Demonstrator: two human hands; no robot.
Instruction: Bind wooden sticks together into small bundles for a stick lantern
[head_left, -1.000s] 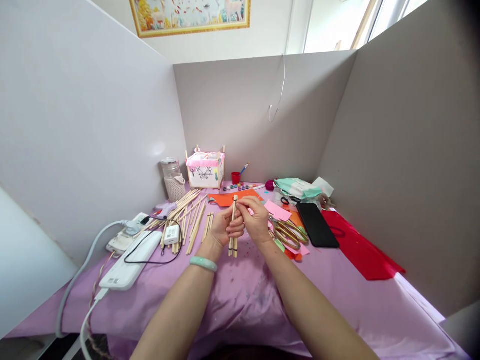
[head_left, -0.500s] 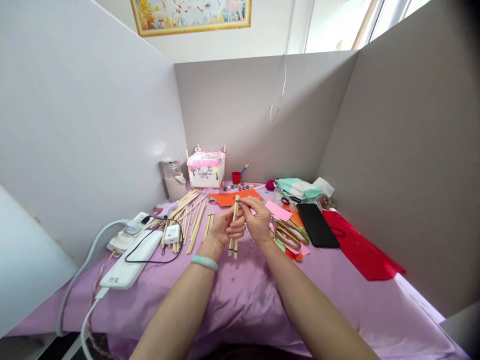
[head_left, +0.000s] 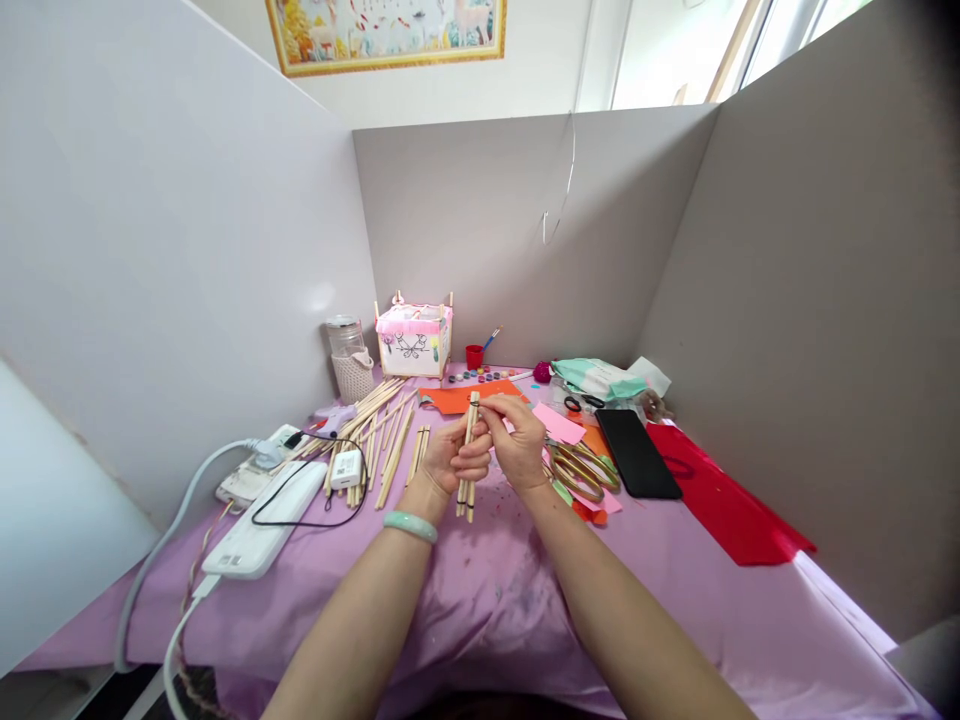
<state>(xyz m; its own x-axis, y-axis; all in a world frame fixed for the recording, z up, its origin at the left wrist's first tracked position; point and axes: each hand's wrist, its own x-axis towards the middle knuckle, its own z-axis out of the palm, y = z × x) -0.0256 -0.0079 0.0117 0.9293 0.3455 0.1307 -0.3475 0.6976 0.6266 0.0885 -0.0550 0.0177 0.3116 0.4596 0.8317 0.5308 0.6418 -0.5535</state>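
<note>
My left hand, with a pale green bangle at the wrist, is closed around a small bundle of wooden sticks held nearly upright over the table. A dark tie wraps the bundle near its lower end. Close to the top, the fingertips of my right hand pinch a thin black band that goes round the sticks. Another short tied bundle of sticks lies just left of my left hand. Gold-handled scissors rest right of my right hand.
Loose sticks, a white power bank and cables lie at left. Behind stand a decorated box, a jar and a red cup. A black phone and red cloth are at right; grey panels enclose the table.
The view has shifted very slightly. Both hands keep their places on the bundle, the right fingers still pinching at its top.
</note>
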